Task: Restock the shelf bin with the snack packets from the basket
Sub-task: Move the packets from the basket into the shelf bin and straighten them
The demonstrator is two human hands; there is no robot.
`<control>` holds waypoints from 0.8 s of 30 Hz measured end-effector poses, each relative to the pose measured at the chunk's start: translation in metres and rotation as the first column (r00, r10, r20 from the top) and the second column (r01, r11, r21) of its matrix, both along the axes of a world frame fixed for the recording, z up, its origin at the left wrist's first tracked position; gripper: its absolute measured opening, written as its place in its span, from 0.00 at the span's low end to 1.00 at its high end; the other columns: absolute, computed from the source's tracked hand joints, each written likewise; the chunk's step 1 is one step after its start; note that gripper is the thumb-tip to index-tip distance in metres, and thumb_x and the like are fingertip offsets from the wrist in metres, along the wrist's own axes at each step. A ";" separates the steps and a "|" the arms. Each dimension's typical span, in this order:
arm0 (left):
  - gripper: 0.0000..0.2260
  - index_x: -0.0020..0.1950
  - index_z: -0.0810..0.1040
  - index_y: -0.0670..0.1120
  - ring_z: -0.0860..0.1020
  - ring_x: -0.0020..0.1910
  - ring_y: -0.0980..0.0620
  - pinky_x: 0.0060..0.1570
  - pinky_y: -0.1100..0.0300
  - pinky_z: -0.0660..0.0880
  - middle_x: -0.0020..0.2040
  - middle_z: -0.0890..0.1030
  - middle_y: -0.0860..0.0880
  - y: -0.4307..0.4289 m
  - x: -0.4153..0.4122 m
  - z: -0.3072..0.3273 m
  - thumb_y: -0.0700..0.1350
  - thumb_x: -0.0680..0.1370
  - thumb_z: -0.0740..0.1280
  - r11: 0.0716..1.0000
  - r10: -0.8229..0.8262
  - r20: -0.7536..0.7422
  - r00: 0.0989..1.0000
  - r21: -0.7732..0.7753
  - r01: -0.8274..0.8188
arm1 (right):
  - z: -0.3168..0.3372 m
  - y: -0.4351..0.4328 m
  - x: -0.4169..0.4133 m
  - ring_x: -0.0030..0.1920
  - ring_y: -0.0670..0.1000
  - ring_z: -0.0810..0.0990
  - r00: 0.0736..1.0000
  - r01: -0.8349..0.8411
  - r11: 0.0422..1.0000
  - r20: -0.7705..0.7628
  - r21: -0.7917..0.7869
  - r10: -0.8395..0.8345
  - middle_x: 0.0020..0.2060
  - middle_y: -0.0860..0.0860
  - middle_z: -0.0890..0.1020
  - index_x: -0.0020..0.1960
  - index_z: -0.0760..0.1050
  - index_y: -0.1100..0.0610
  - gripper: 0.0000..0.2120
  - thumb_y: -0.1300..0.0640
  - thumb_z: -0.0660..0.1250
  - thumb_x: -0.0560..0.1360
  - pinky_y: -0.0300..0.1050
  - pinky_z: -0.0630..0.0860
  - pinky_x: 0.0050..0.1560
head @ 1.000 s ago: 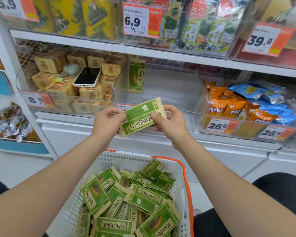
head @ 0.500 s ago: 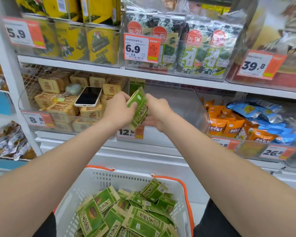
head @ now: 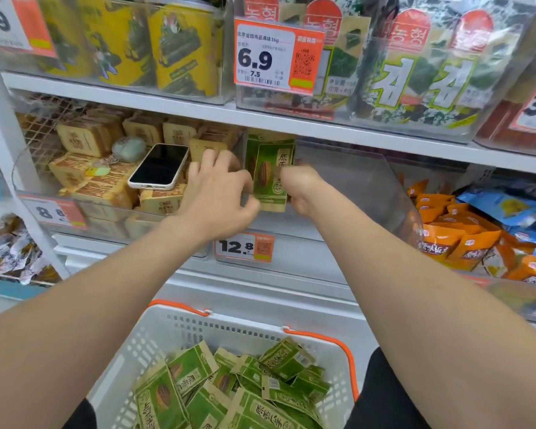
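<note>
Roughly at centre, a green snack packet (head: 271, 181) stands upright at the left end of a clear plastic shelf bin (head: 369, 187). Its front shows a brown striped seed, a tan panel with dark characters and a tan bottom strip. A second packet (head: 257, 144) stands just behind it. The right hand (head: 300, 190) curls its fingers on the packet's right edge. The left hand (head: 220, 196) has its fingers spread and its thumb at the lower left corner; blur hides any grip. Below, a white basket (head: 229, 323) with orange handles holds a loose pile of matching packets (head: 254, 391). A phone (head: 160, 165) lies in the next bin to the left.
</note>
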State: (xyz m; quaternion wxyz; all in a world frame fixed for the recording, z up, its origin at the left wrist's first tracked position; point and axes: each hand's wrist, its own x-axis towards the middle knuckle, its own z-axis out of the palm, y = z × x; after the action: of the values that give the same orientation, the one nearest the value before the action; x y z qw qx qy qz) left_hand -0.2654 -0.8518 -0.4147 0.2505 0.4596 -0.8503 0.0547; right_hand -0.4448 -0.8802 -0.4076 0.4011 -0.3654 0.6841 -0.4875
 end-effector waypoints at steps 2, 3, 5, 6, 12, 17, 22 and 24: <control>0.21 0.63 0.78 0.50 0.68 0.61 0.39 0.58 0.44 0.68 0.62 0.70 0.42 -0.008 0.005 -0.012 0.57 0.73 0.62 0.999 0.038 0.007 0.999 0.039 -0.038 | -0.006 -0.012 -0.003 0.52 0.56 0.84 0.994 0.041 0.998 -0.095 -0.057 -0.046 0.54 0.55 0.84 0.65 0.72 0.57 0.15 0.62 0.67 0.79 0.56 0.85 0.53; 0.22 0.66 0.76 0.49 0.69 0.61 0.37 0.59 0.44 0.70 0.63 0.68 0.41 -0.011 0.007 -0.015 0.56 0.74 0.64 0.996 0.022 -0.013 1.000 0.091 -0.021 | -0.007 -0.017 -0.004 0.53 0.56 0.84 0.985 0.065 0.995 -0.152 -0.081 -0.077 0.54 0.55 0.84 0.61 0.73 0.56 0.12 0.62 0.68 0.78 0.57 0.84 0.56; 0.21 0.67 0.75 0.49 0.72 0.62 0.36 0.61 0.45 0.73 0.65 0.65 0.42 -0.015 0.007 -0.020 0.53 0.75 0.66 0.987 -0.019 -0.080 0.997 0.160 0.031 | -0.008 -0.024 -0.005 0.55 0.56 0.83 0.954 0.112 0.987 -0.265 -0.112 -0.139 0.55 0.54 0.84 0.52 0.73 0.53 0.07 0.62 0.69 0.78 0.54 0.82 0.60; 0.20 0.67 0.75 0.49 0.72 0.62 0.36 0.61 0.46 0.74 0.65 0.65 0.42 -0.016 0.007 -0.020 0.52 0.76 0.67 0.985 -0.027 -0.109 0.994 0.165 0.045 | -0.008 -0.028 -0.007 0.55 0.56 0.83 0.940 0.129 0.984 -0.300 -0.124 -0.161 0.55 0.53 0.84 0.50 0.73 0.51 0.08 0.61 0.70 0.78 0.53 0.82 0.60; 0.15 0.58 0.79 0.49 0.72 0.62 0.39 0.57 0.52 0.71 0.61 0.65 0.45 -0.017 0.005 -0.026 0.51 0.74 0.66 0.989 -0.041 -0.218 0.975 0.128 0.070 | -0.020 -0.050 0.000 0.56 0.56 0.84 0.886 0.126 0.981 -0.428 -0.147 -0.178 0.53 0.52 0.84 0.55 0.78 0.52 0.06 0.60 0.70 0.79 0.51 0.82 0.58; 0.09 0.49 0.81 0.49 0.71 0.67 0.39 0.59 0.51 0.72 0.63 0.66 0.45 -0.018 0.005 -0.030 0.51 0.74 0.67 0.992 -0.061 -0.240 0.969 0.096 0.086 | -0.026 -0.058 0.002 0.60 0.57 0.83 0.810 0.155 0.980 -0.552 -0.124 -0.198 0.59 0.56 0.85 0.61 0.80 0.57 0.10 0.56 0.69 0.81 0.46 0.80 0.58; 0.07 0.45 0.82 0.49 0.72 0.65 0.40 0.57 0.51 0.73 0.63 0.66 0.45 -0.018 0.003 -0.030 0.52 0.74 0.68 0.995 -0.070 -0.233 0.970 0.058 0.086 | -0.024 -0.058 0.007 0.60 0.56 0.82 0.782 0.179 0.965 -0.568 -0.190 -0.256 0.61 0.55 0.82 0.68 0.69 0.59 0.20 0.51 0.69 0.81 0.42 0.71 0.48; 0.08 0.44 0.82 0.49 0.72 0.64 0.40 0.57 0.51 0.73 0.63 0.67 0.45 -0.018 0.002 -0.030 0.52 0.74 0.68 0.995 -0.067 -0.227 0.972 0.052 0.081 | -0.025 -0.057 0.009 0.58 0.57 0.81 0.738 0.117 0.974 -0.640 -0.192 -0.215 0.58 0.55 0.82 0.65 0.71 0.59 0.17 0.53 0.69 0.81 0.43 0.72 0.46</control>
State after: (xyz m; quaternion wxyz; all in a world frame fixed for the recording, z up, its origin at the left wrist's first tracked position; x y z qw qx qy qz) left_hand -0.2629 -0.8696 -0.4444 0.3329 0.4383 -0.8343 -0.0327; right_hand -0.4361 -0.9374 -0.4324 0.0639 -0.4774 0.7754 -0.4084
